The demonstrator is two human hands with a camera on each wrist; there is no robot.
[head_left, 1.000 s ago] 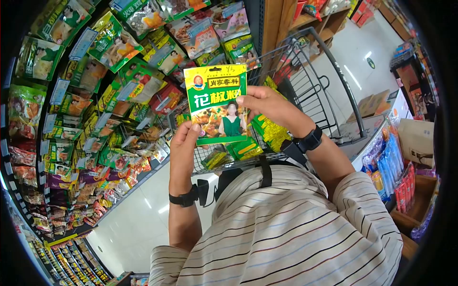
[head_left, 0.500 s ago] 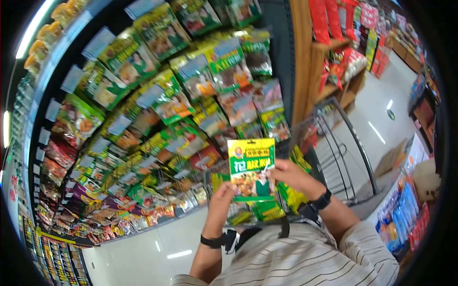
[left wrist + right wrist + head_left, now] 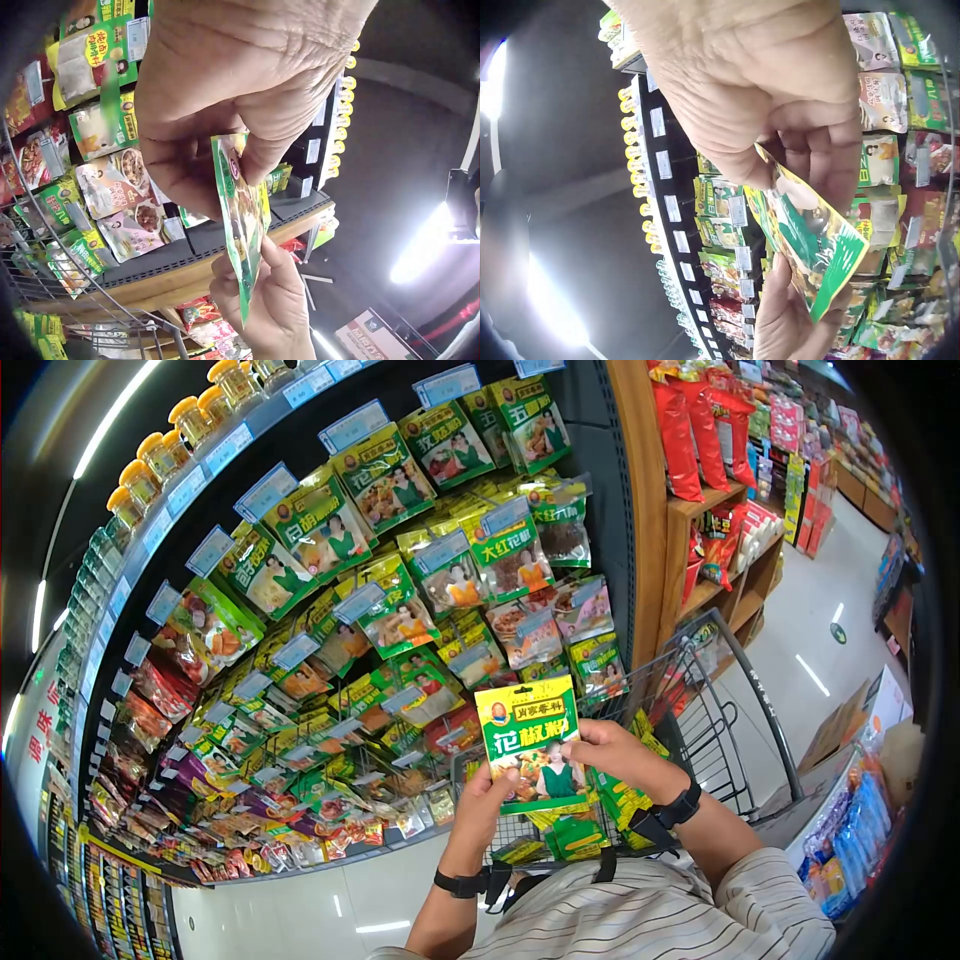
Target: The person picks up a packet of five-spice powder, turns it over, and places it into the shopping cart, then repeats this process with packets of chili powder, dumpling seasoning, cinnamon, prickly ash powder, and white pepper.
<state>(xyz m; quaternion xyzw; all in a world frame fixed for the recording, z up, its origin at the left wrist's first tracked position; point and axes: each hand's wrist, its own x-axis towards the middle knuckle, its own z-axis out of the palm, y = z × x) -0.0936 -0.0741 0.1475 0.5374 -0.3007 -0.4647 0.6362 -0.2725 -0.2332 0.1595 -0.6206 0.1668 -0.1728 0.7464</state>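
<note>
Packet in yellow and green is being held up in front of the body, and its printed front is being turned toward the head camera. Food and a person in green are being shown below its large lettering. Its lower left edge is being pinched by the left hand, with the thumb being pressed on the front and the fingers being curled behind. Its right edge is being pinched by the right hand, whose thumb is also being laid on the front. In the left wrist view, the packet is being seen almost edge-on between the hands.

In the head view, part of a shopping cart is being covered by the packet. Green and yellow bags are being carried in the cart, near the striped shirt. A black strap is being worn on each wrist.

Beyond the hands, rows of seasoning bags are being hung on a dark rack, with price tags being set among them. Jars with yellow lids are being displayed along its upper ledge. Red bags are being held on a wooden shelf beside the rack. Light is being reflected by the pale floor.
</note>
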